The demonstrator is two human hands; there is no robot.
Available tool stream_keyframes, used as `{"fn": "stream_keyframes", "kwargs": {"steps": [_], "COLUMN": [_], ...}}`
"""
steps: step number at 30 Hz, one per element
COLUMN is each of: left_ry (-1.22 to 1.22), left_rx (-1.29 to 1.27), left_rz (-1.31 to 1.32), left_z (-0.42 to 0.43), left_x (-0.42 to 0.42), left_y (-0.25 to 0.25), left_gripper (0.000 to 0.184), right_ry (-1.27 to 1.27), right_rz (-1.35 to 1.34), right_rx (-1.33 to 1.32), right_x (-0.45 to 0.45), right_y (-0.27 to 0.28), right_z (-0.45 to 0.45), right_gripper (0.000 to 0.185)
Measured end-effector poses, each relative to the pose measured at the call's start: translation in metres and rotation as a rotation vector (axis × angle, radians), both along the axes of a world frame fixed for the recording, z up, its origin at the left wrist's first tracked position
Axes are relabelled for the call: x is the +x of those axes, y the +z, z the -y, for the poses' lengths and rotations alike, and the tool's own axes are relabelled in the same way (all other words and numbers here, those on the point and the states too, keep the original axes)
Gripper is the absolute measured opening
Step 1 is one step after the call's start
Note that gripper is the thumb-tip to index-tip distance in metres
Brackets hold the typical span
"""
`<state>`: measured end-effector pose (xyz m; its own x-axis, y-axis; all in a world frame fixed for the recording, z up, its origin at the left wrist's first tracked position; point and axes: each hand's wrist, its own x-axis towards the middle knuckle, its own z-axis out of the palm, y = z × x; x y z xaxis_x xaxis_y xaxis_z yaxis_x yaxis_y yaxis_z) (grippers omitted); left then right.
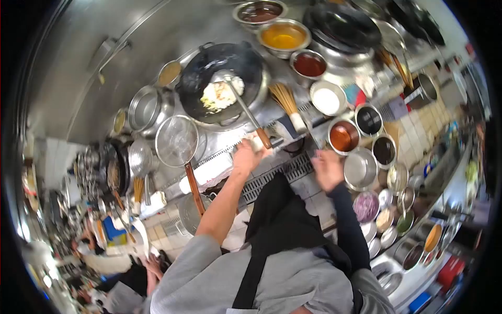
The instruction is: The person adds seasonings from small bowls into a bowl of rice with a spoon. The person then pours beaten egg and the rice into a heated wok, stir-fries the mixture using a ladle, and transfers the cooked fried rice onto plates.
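Observation:
My left hand (247, 157), blurred, is at the stove's front edge with its fingers curled by a small whitish patch. Just beyond it is the wooden handle (263, 138) of a wok ladle (238, 94). The ladle's metal end rests in a black wok (191, 83), on a pale mass of food (222, 95) that looks like egg or rice. My right hand (328, 170) is closed and smeared by motion, left of a steel pot (360, 168). Something thin and metallic seems to run up from its fingers. A bamboo brush (285, 100) lies right of the wok.
Bowls of yellow liquid (284, 36), red sauce (308, 64) and white powder (328, 99) stand right of the wok. A wire strainer (177, 140) with a wooden handle is at the left. Chopped purple onion (365, 206) fills another bowl. A co-worker's arm (152, 269) shows at lower left.

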<state>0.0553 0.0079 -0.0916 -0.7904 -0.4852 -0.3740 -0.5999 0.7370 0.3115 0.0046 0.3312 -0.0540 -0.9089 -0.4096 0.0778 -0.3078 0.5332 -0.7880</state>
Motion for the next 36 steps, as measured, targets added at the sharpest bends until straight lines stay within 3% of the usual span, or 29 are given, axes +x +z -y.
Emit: {"fn": "stream_keyframes", "kwargs": {"steps": [1, 3, 5, 6, 7, 8, 11, 13, 15, 16, 18, 21, 26, 29, 30, 33, 34, 36], "left_ry": [-0.028, -0.087, -0.090, -0.103, -0.056, -0.007, 0.233, 0.424, 0.508, 0.490, 0.488, 0.509, 0.529, 0.605, 0.614, 0.609, 0.602, 0.591], "left_rx": [-0.041, -0.126, -0.101, -0.091, -0.038, 0.016, -0.004, -0.062, -0.153, -0.163, -0.140, -0.078, -0.144, -0.111, -0.100, -0.146, -0.162, -0.193], "left_rz": [0.001, 0.024, 0.009, 0.003, -0.045, -0.098, -0.159, 0.029, -0.045, -0.058, -0.100, -0.110, -0.154, -0.175, -0.150, -0.134, -0.126, -0.110], "left_z": [0.001, 0.010, 0.021, 0.027, 0.032, 0.036, 0.069, 0.107, 0.126, 0.123, 0.116, 0.121, 0.123, 0.121, 0.121, 0.124, 0.125, 0.130], "left_x": [-0.013, -0.029, -0.032, -0.030, -0.021, -0.007, 0.054, 0.095, 0.130, 0.137, 0.152, 0.149, 0.144, 0.142, 0.141, 0.139, 0.142, 0.142], "left_y": [-0.008, -0.037, -0.069, -0.077, -0.064, -0.034, 0.004, 0.012, -0.025, -0.038, -0.049, -0.037, -0.038, -0.029, -0.032, -0.048, -0.047, -0.042], "left_gripper": [0.086, 0.078, 0.076, 0.075, 0.078, 0.081, 0.081, 0.080, 0.084, 0.086, 0.087, 0.087, 0.087, 0.088, 0.090, 0.094, 0.093, 0.093], "right_ry": [0.094, 0.191, 0.287, 0.282, 0.269, 0.225, 0.285, 0.297, 0.351, 0.400, 0.508, 0.467, 0.429, 0.526, 0.455, 0.504, 0.521, 0.519], "right_rz": [0.031, 0.166, 0.020, 0.149, 0.270, 0.199, 0.137, 0.119, -0.098, -0.024, 0.071, -0.065, -0.078, -0.144, -0.092, -0.065, -0.095, -0.093], "right_rx": [0.069, -0.042, 0.039, 0.193, 0.348, 0.330, 0.104, 0.168, 0.242, 0.462, 0.559, 0.370, 0.638, 0.496, 0.535, 0.612, 0.503, 0.427], "right_x": [-0.018, -0.044, -0.065, -0.075, -0.085, -0.090, -0.081, -0.065, -0.061, -0.070, -0.097, -0.106, -0.140, -0.154, -0.138, -0.133, -0.144, -0.135], "right_y": [-0.007, -0.024, -0.068, -0.056, -0.039, -0.026, 0.028, 0.083, 0.059, 0.036, 0.015, 0.048, 0.021, 0.050, 0.054, 0.021, -0.003, 0.031], "right_z": [0.056, 0.152, 0.227, 0.251, 0.269, 0.279, 0.249, 0.220, 0.199, 0.197, 0.202, 0.215, 0.249, 0.253, 0.257, 0.256, 0.253, 0.239], "right_gripper": [0.042, 0.052, 0.064, 0.067, 0.070, 0.066, 0.064, 0.065, 0.065, 0.067, 0.066, 0.064, 0.063, 0.066, 0.065, 0.065, 0.067, 0.068]}}
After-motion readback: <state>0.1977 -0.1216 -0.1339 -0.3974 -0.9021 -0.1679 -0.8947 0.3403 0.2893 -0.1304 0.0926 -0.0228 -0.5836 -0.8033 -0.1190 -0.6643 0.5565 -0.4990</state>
